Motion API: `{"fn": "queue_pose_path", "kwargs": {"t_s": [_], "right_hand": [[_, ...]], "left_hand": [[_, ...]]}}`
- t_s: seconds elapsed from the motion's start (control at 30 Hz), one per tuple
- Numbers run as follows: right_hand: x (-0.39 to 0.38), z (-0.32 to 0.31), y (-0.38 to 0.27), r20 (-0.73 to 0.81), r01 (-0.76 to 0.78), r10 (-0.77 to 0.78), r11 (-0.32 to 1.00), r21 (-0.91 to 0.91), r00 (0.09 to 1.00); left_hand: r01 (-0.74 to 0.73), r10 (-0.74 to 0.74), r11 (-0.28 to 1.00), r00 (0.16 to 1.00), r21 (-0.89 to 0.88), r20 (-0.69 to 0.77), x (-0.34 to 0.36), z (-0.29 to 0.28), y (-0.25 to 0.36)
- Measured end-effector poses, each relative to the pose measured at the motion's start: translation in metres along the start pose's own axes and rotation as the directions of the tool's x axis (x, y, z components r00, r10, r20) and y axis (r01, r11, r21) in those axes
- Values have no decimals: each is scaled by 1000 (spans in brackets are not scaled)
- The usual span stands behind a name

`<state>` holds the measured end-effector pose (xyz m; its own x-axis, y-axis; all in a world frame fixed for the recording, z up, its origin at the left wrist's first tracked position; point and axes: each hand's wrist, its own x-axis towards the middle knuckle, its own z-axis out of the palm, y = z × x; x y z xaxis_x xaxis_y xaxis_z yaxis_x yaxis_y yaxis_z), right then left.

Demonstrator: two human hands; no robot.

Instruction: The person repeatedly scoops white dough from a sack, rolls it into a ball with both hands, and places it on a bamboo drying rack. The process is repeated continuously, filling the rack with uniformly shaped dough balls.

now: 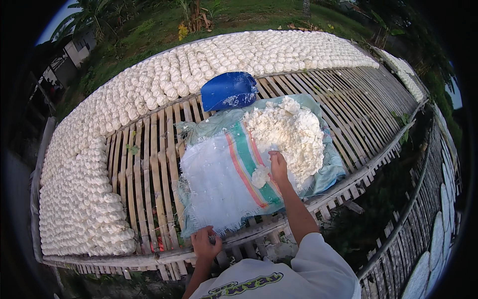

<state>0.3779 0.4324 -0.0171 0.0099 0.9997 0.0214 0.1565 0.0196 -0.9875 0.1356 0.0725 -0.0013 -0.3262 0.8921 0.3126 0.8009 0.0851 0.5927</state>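
A white woven plastic sack (214, 172) with green and red stripes lies over a pale green sack (311, 102) on bamboo slats. On its right side is a heap of white, crumbly, dough-like mash (294, 132). My right hand (280, 169) is at the heap's near left edge, fingers closed; whatever they hold is too small to make out. A loose white clump (260, 177) sits on the stripes just left of it. By the sack's frayed front edge, my left hand (205, 244) has its fingers curved, with the thumb apart from them.
A cut blue plastic container (229, 91) lies tipped behind the sacks, smeared white. Rows of white rounded lumps (149, 82) cover the slatted rack's (147, 174) far and left sides. A bamboo rail (239, 238) edges its front. Another slatted rack (398, 249) with flat pale slabs stands right.
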Motion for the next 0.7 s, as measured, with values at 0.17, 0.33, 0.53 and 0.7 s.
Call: {"fn": "queue_pose_path", "kwargs": {"t_s": [0.17,0.33,0.53,0.7], "right_hand": [[-63,46,20,429,508,-291,304,-806,855],[-37,26,7,442,363,-51,657,-660,896],[-20,23,-22,119,508,-496,813,-283,860],[-44,34,2,359,550,-426,522,-652,831]], "left_hand": [[26,-25,999,1000,-23,8,1,0,1],[57,-57,998,998,-22,-3,-1,-2,1],[26,-27,999,1000,-25,-4,-1,-2,2],[39,-39,998,999,-42,17,0,-2,2]]}}
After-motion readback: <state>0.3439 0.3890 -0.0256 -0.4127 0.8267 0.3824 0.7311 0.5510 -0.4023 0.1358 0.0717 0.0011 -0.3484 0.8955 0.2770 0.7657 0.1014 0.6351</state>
